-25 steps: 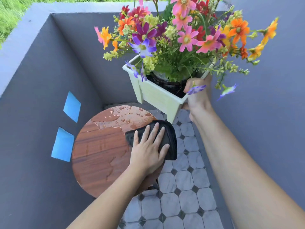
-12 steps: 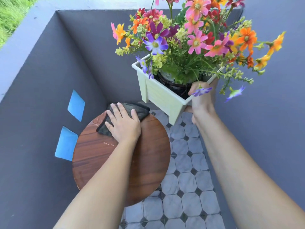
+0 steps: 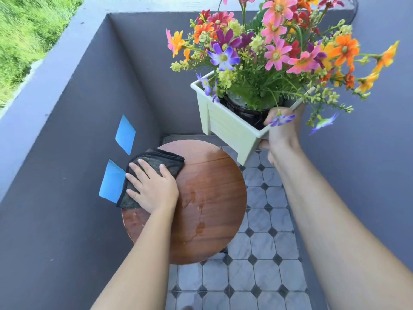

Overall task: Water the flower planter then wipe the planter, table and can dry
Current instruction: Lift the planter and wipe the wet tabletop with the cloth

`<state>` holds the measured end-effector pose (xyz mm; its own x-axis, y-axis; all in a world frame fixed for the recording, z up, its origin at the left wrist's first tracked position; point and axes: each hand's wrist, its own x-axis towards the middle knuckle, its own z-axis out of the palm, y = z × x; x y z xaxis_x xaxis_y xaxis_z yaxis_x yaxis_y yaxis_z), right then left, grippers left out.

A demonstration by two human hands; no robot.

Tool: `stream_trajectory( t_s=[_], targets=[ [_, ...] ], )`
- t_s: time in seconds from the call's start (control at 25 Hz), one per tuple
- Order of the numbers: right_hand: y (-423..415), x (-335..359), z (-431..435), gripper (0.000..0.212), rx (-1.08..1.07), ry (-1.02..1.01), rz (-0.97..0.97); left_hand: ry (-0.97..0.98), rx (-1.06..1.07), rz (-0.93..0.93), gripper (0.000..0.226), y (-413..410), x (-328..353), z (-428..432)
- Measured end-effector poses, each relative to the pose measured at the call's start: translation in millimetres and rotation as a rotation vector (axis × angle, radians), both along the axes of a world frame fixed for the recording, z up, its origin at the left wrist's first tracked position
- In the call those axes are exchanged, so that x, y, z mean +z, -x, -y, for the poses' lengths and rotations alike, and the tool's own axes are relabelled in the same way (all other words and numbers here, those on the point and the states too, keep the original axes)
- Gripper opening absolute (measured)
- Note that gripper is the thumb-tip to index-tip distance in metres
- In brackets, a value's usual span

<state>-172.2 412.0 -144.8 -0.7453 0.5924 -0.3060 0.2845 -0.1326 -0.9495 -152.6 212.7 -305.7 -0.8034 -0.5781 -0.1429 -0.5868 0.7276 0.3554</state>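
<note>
Two bare forearms reach in from the bottom edge over a grey-and-black tiled floor (image 3: 263,220). Left hand (image 3: 152,186) lies palm-down, fingers spread flat, pressing a dark folded cloth (image 3: 156,166) onto the left rim of the round wooden bench (image 3: 212,198); not clenched, just flattened on it. Cloth hangs slightly past the bench edge on the wall side. Bench top shows faint wet smears and a few small drops near the middle. Right hand (image 3: 281,135) grips the near right corner of a pale green rectangular planter (image 3: 228,128), thumb over the rim, fingers under; planter is held in the air, tilted, above and beyond the far right edge of the bench, not touching it. Mixed pink, orange, purple flowers (image 3: 274,50) fill it, dark inner pot visible inside. Two blue squares (image 3: 125,137) sit on the grey wall (image 3: 67,153) left of the bench. Grass (image 3: 29,30) beyond the wall top.
</note>
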Motion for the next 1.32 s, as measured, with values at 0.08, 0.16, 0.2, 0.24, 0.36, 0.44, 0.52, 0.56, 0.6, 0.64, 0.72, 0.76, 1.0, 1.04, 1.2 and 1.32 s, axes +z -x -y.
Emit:
stream_trajectory(
  t_s=[0.08, 0.16, 0.2, 0.24, 0.36, 0.44, 0.52, 0.56, 0.6, 0.64, 0.72, 0.76, 1.0, 1.04, 1.2, 1.32],
  targets=[
    [-1.3, 0.5, -1.2, 0.023, 0.003, 0.027, 0.004, 0.009, 0.018, 0.011, 0.062, -18.7, 0.5, 4.3],
    [-2.7, -1.0, -2.5, 0.026, -0.008, 0.037, -0.002, 0.015, 0.033, 0.011, 0.062, -39.6, 0.4, 6.4],
    [-3.6, -1.6, -2.7, 0.027, -0.013, 0.036, -0.001, 0.013, 0.041, 0.01, 0.062, -49.9, 0.4, 6.4],
    [-4.0, -1.8, -2.9, 0.028, -0.019, 0.031, -0.005, 0.01, 0.046, 0.011, 0.061, -59.2, 0.0, 5.5],
    [-9.4, 1.5, -1.9, 0.027, -0.022, 0.008, -0.014, 0.029, 0.005, 0.032, 0.06, -87.1, -2.3, -1.5],
    [-14.2, 3.3, -2.9, 0.023, -0.019, -0.001, -0.017, 0.051, -0.053, 0.031, 0.064, -106.6, -4.1, -10.0],
    [-18.2, 4.3, -4.4, 0.022, -0.017, 0.017, -0.023, 0.06, -0.085, 0.025, 0.065, -124.5, -6.3, -20.7],
    [-20.3, 5.7, -5.2, 0.021, -0.018, 0.017, -0.024, 0.06, -0.107, 0.026, 0.064, -132.0, -6.8, -27.0],
    [-22.0, 6.6, -5.2, 0.021, -0.015, 0.018, -0.022, 0.057, -0.136, 0.03, 0.063, -138.6, -6.2, -33.6],
    [-22.8, 6.7, -5.8, 0.021, -0.006, 0.021, -0.026, 0.054, -0.171, 0.035, 0.062, -144.0, -6.0, -40.7],
    [-25.4, 7.0, -7.1, 0.024, 0.012, 0.029, -0.035, 0.054, -0.234, 0.045, 0.06, -152.9, -5.7, -55.3],
    [-26.9, 7.5, -7.3, 0.023, 0.008, 0.021, -0.032, 0.051, -0.263, 0.051, 0.06, -156.9, -5.0, -62.5],
    [-33.5, 11.6, -18.4, 0.02, 0.01, -0.031, -0.014, 0.06, -0.531, 0.014, 0.065, -172.8, -5.5, -105.6],
    [-34.9, 13.7, -19.5, 0.02, 0.015, -0.029, -0.005, 0.073, -0.568, -0.012, 0.065, -172.0, -8.8, -109.9],
    [-36.9, 18.4, -24.2, 0.025, 0.038, 0.05, 0.005, 0.064, -0.691, -0.131, 0.077, -160.2, -16.9, -117.3],
    [-34.3, 16.1, -30.8, 0.04, 0.018, 0.045, 0.014, -0.022, -0.869, -0.199, 0.064, -155.4, -8.8, -123.6]
  ],
)
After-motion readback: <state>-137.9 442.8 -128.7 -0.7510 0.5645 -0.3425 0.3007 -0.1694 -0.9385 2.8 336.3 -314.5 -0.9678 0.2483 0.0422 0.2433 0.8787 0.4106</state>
